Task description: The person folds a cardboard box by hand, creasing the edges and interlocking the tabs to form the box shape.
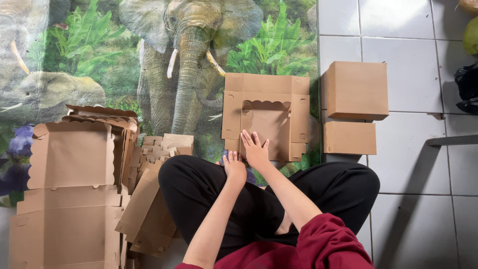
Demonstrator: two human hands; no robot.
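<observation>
Head view: seated cross-legged, a person's left hand (pixel 234 167) curls at the near edge of a flat cardboard box blank (pixel 266 117) while the right hand (pixel 255 149) presses spread on it; two folded boxes (pixel 354 89) sit beyond on bare white tile floor (pixel 418 164).

Plain brown cardboard boxes (pixel 354 89) lie on a green mat (pixel 99 55) printed with grey elephants, beside white floor tiles (pixel 413 164).

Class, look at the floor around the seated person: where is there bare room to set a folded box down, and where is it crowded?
Bare white tiles lie right of the two closed boxes, and elephant-print mat shows above the flat box under the right hand. Left of the left hand, stacked flat cardboard crowds the floor.
</observation>
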